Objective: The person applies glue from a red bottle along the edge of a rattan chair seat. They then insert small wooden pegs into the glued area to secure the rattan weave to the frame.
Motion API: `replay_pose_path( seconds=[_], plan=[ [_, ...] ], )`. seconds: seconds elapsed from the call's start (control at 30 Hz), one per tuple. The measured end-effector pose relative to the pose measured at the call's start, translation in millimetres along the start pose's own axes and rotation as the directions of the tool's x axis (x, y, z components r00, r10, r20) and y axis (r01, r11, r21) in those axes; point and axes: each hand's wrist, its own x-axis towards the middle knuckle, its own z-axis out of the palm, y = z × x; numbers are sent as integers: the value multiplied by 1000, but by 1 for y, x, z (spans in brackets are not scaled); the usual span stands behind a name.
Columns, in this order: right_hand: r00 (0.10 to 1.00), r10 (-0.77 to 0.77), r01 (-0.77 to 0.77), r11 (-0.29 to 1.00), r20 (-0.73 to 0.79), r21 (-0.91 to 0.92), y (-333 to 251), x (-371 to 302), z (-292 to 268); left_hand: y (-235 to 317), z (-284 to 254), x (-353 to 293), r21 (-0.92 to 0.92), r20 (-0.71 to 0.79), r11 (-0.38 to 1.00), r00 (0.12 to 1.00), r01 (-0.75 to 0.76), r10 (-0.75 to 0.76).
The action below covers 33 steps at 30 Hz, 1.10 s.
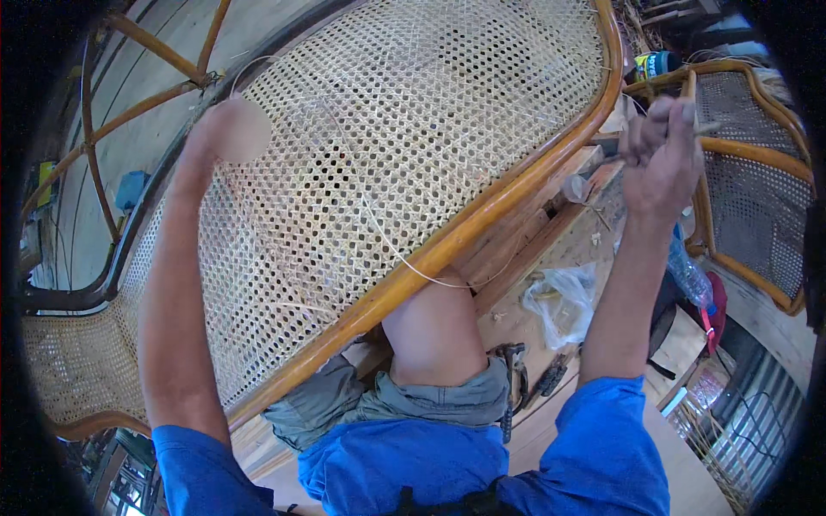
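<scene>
A woven cane panel [413, 112] in a brown rattan frame [379, 301] slants across my lap. Over its far left edge is my left hand [228, 131]; a pale blur covers its fingers, so their grip is hidden. Close beyond that hand curves a thin cane strand [249, 64]. Another stretch of loose pale strand [379, 228] crosses the weave and loops over the front rail. My right hand [661, 155] is raised to the right of the frame, its fingers curled round a slim, stick-like tool whose exact kind is unclear.
Under the panel runs a wooden bench [542, 236]. To the right lie a clear plastic bag [564, 297], pliers-like dark tools [514, 378], a plastic bottle [688, 273] and a second cane-panelled frame [748, 176]. A dark jar [656, 65] stands behind. Rattan poles [155, 47] are at far left.
</scene>
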Motion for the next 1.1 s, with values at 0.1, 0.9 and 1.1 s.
replay_pose_path(
  seconds=[0.1, 0.9, 1.1],
  plan=[
    [997, 59, -58, 998, -57, 8, 7, -27, -11, 10, -13, -46, -32, -213, 979, 958, -203, 192],
    [947, 319, -320, 946, 20, 57, -11, -187, -5, -24, -206, -191, 670, -199, 725, 902, -159, 382],
    [933, 328, -359, 879, 147, 314, -28, -193, 19, -78, -92, -274, 298, -292, 943, 926, -149, 239]
  ],
)
